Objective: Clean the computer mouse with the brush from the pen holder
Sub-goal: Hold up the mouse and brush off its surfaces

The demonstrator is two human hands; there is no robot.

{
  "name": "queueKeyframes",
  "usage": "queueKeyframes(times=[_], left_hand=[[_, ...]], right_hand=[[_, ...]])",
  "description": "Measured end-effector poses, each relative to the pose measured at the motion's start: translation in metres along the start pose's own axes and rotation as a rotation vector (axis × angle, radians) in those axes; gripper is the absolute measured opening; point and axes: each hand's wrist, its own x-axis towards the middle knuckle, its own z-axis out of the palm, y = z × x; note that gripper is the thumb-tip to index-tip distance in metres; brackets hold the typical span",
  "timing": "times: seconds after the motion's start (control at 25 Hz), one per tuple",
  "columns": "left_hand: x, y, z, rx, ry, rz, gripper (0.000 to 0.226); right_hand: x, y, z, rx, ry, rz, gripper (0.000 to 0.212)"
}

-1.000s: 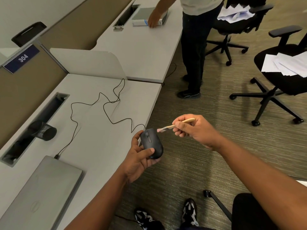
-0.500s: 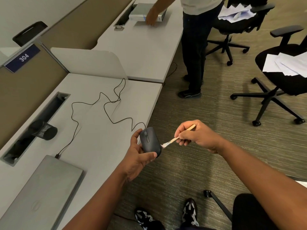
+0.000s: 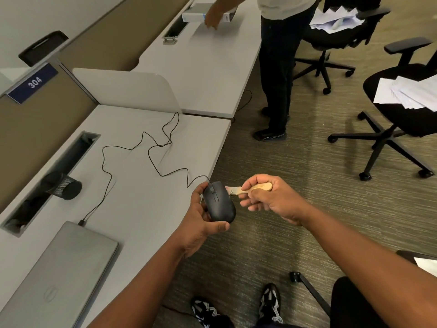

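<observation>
Since half a second ago the brush (image 3: 248, 188) has risen from the mouse's (image 3: 219, 202) near right side to its far right edge, bristles touching. Left hand (image 3: 201, 221) grips the mouse just off the desk's (image 3: 142, 197) right edge; right hand (image 3: 269, 197) pinches the wooden handle. Judgement: short, light strokes away from the buttons, mouse held steady, cable (image 3: 151, 159) slack.

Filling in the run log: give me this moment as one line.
left hand: holds mouse off desk edge | right hand: grips brush, bristles at mouse's right side | pen holder: lying on desk
</observation>
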Motion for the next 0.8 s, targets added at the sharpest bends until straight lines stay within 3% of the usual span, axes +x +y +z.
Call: queueKeyframes(times=[0.52, 0.64, 0.8], left_hand=[[0.005, -0.005, -0.002, 0.238, -0.013, 0.015, 0.125], [0.005, -0.007, -0.004, 0.29, 0.002, 0.028, 0.12], [0.005, -0.01, -0.005, 0.328, -0.01, 0.013, 0.121]], right_hand=[[-0.004, 0.001, 0.003, 0.068, 0.04, 0.007, 0.026], [-0.004, 0.0, 0.003, -0.064, 0.082, 0.006, 0.019], [-0.007, -0.003, 0.004, -0.241, 0.016, 0.011, 0.022]])
